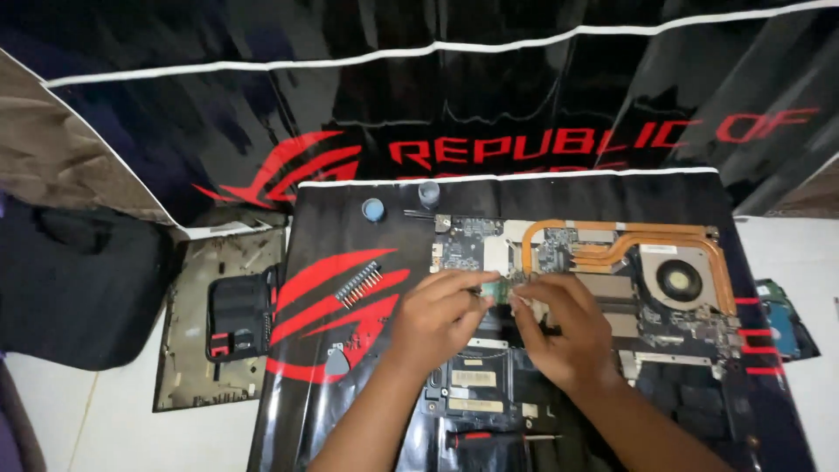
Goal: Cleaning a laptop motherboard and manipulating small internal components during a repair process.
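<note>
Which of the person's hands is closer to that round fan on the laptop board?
The right hand. It sits just left of and below the round fan, with part of the board between them. The left hand is farther left, beyond the right hand, over the board's middle.

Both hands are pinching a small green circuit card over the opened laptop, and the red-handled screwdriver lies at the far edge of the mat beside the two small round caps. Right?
Not quite. In the head view the red-handled screwdriver lies at the near edge, below the hands, not by the two small round caps. The rest holds: the left hand and right hand pinch the small green circuit card over the opened laptop.
</note>
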